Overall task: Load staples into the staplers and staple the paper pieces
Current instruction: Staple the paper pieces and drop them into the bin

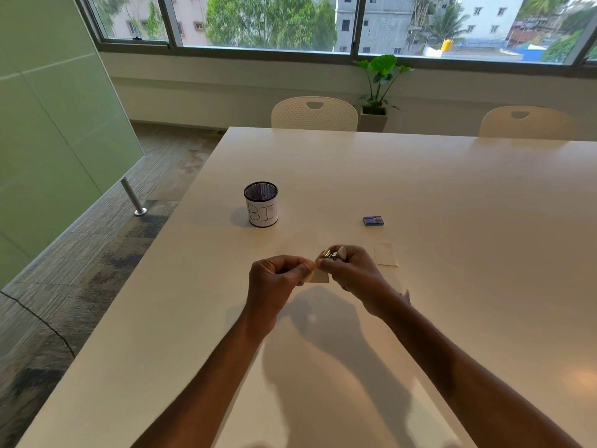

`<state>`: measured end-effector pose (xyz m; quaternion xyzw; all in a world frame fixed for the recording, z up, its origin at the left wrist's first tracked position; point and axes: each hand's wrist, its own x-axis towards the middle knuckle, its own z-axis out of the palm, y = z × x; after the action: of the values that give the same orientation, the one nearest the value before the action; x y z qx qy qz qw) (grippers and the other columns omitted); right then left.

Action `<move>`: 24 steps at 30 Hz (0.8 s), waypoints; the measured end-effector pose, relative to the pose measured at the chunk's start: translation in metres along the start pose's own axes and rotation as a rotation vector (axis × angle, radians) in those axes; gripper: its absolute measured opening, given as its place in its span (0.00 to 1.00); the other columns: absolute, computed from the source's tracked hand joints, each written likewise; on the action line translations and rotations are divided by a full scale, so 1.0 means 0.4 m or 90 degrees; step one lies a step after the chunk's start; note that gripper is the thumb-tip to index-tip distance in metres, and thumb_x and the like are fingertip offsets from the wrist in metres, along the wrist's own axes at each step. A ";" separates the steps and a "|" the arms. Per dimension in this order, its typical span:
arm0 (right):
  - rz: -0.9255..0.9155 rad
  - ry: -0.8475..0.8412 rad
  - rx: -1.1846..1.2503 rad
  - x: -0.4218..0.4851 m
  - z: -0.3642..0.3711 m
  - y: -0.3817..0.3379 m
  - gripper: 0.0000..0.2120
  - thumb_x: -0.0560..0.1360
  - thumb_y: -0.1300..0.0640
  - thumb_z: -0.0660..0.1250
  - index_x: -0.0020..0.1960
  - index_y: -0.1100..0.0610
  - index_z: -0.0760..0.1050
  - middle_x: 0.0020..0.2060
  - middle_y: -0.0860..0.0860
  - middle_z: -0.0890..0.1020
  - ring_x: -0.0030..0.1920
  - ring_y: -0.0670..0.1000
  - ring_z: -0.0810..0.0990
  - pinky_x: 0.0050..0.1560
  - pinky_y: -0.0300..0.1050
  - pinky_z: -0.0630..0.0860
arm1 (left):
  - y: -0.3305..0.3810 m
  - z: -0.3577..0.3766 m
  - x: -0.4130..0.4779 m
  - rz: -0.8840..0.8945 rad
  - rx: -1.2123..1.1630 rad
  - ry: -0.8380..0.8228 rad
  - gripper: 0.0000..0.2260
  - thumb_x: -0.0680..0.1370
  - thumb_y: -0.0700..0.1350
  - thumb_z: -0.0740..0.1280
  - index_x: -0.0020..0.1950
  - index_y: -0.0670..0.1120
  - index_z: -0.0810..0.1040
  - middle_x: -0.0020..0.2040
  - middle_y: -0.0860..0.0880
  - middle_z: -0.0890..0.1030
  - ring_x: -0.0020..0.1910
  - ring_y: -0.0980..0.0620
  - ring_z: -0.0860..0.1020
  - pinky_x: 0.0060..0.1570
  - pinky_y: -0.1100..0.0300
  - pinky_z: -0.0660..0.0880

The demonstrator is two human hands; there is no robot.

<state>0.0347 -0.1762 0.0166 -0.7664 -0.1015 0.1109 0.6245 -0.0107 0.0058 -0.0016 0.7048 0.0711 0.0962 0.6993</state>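
— What's over on the left?
— A mesh cup (261, 205) with "BI" on its label. It stands on the table (452, 195), about eleven o'clock from the hands.
— And the hands?
— Both are raised off the table, close together. The left hand (277, 279) has its grip pinched on the left edge of a small paper (318, 275), thumb and fingertips curled onto it.
— Where's the stapler?
— The stapler (334, 254) is in the right hand (352, 273), at one o'clock from the paper, its nose at the paper's top corner. That grip is wrapped round it, so only the metal nose and a pale top show past the fingers.
— Is it biting the paper?
— I can't tell from here.
— Anything further right?
— A blue staple box (373, 221) lies at one o'clock from the right hand, well apart. A second slip (385, 253) lies flat at two o'clock, just beside the knuckles.
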 end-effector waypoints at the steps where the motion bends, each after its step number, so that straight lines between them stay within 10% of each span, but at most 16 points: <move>1: -0.012 -0.006 -0.006 -0.001 0.002 0.000 0.08 0.81 0.62 0.71 0.49 0.68 0.83 0.32 0.46 0.80 0.31 0.41 0.75 0.30 0.33 0.69 | 0.001 0.002 -0.002 -0.003 -0.004 -0.004 0.02 0.76 0.42 0.79 0.46 0.49 0.90 0.42 0.46 0.89 0.46 0.39 0.87 0.49 0.47 0.86; 24: 0.073 0.043 0.088 -0.024 -0.016 0.026 0.07 0.81 0.59 0.73 0.54 0.63 0.86 0.30 0.49 0.77 0.30 0.45 0.72 0.28 0.36 0.67 | -0.029 -0.013 -0.004 -0.132 -0.135 -0.048 0.11 0.78 0.41 0.77 0.59 0.39 0.87 0.45 0.39 0.88 0.43 0.43 0.85 0.49 0.55 0.86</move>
<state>0.0274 -0.1870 0.0080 -0.7292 -0.0284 0.1271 0.6718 -0.0130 0.0107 -0.0133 0.6191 0.1067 0.0041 0.7780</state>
